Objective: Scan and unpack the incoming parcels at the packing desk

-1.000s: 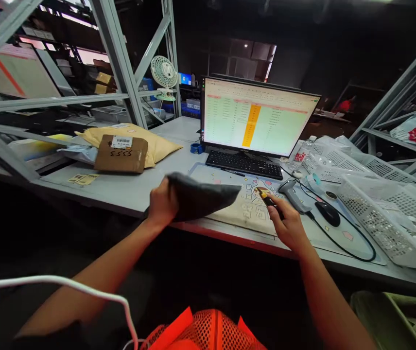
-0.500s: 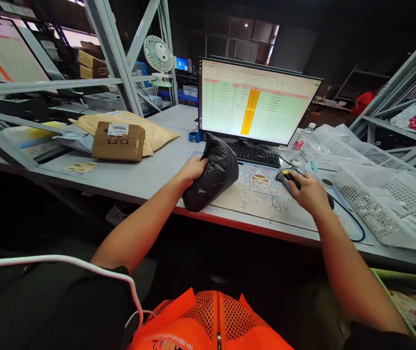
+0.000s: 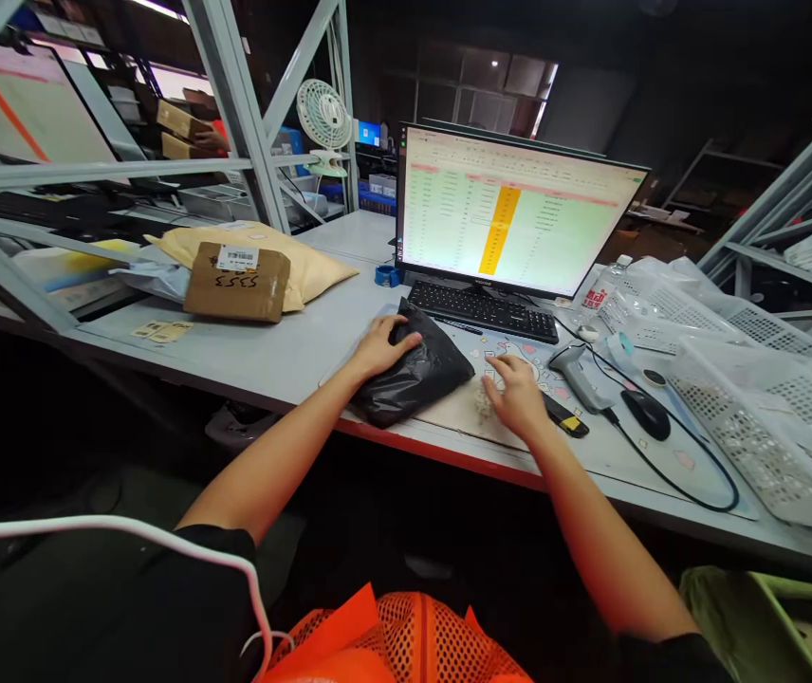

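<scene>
A black plastic bag is laid at the front edge of a pale counter, its far corner pointed toward a keyboard, with the person's left hand set on its left part. The left thumb is held apart from the other fingers over the bag; whether any plastic is pinched beneath them cannot be told. The right hand is held just beside the bag's right corner, over a printed mat, its thumb and fingers parted. Beside the right wrist, a black-and-yellow cutter is left lying on the mat. Farther right, a grey scanner and a black mouse are placed near white baskets, with a bottle stood behind. Beyond the keyboard, a table of figures with an orange column is displayed on a monitor. To the left, a brown box marked by hand is set in front of a yellow envelope, and a blue roll of tape is placed near the monitor. An orange mesh vest is worn by the person.
</scene>
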Demonstrator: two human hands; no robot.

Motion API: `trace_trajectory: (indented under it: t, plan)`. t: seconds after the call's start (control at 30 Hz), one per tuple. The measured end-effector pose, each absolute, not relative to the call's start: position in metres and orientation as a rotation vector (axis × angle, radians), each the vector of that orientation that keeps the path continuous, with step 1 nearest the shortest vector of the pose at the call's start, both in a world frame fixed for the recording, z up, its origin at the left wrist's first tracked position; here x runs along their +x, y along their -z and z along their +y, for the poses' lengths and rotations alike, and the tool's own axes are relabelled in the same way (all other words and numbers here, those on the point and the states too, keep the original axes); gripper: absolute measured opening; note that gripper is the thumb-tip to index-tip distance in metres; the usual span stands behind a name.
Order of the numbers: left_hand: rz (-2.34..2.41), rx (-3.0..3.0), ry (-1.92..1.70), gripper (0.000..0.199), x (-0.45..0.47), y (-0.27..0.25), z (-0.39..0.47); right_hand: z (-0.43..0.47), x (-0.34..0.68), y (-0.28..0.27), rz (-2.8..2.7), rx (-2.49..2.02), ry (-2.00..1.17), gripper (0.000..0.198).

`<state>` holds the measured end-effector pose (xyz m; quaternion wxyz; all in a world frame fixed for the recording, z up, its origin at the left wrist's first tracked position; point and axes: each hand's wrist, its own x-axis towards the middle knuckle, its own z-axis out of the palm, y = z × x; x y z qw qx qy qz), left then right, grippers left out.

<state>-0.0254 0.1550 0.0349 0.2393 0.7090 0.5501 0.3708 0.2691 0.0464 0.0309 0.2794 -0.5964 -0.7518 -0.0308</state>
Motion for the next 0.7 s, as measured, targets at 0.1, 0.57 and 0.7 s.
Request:
trace_trajectory:
  t: [0.1, 0.57, 0.7]
  plan:
    - [1.315, 2.185, -0.885, 0.073, -0.027, -0.036, 0.148, 0.049, 0.204, -0.023, -2.060, -1.291, 0.034, 0.045]
    - [1.838, 2.502, -0.608, 0.034, -0.009, -0.041, 0.108, 0.036, 0.152, 0.018, -1.852, -0.980, 0.105, 0.016]
    - [1.943, 2.440, -0.533, 0.042, -0.006, -0.050, 0.122, 0.025, 0.157, 0.011, -1.867, -0.889, 0.077, 0.013]
